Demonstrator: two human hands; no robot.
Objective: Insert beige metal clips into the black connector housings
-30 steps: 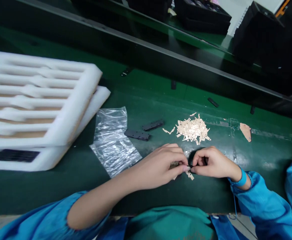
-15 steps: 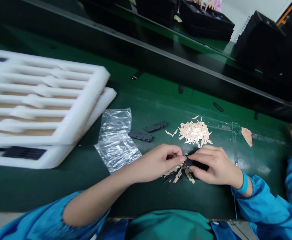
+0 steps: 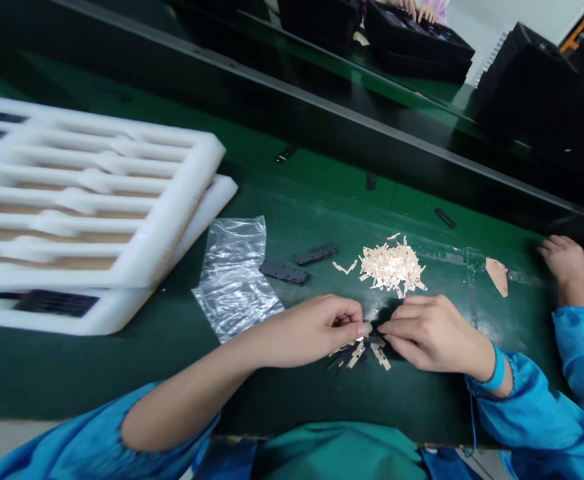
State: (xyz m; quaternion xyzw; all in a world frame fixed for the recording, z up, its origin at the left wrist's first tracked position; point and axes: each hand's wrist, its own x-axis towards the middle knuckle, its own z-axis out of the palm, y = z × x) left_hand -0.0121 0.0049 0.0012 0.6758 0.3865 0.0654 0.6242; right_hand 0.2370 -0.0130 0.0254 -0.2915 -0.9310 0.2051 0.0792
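Both hands meet over the dark green matte counter, fingertips pinched together on a small black flat part that's mostly hidden between them. The left hand is closed narrow on its left end, and the right hand nips the other end. Just under the fingers, at 6 o'clock, lie a few loose tan paper strips and dark slivers.

At 12 o'clock from the hands sits a fluffy heap of thin beige paper strips. At about 10 o'clock lie two flat black perforated plates, with a crinkly clear plastic bag just beside them. Way out at 9 o'clock are two stacked white foam trays with long slots, soft-looking with rounded edges. A torn tan tape scrap is stuck down at 2 o'clock, and another person's hand in a blue sleeve rests just past it.
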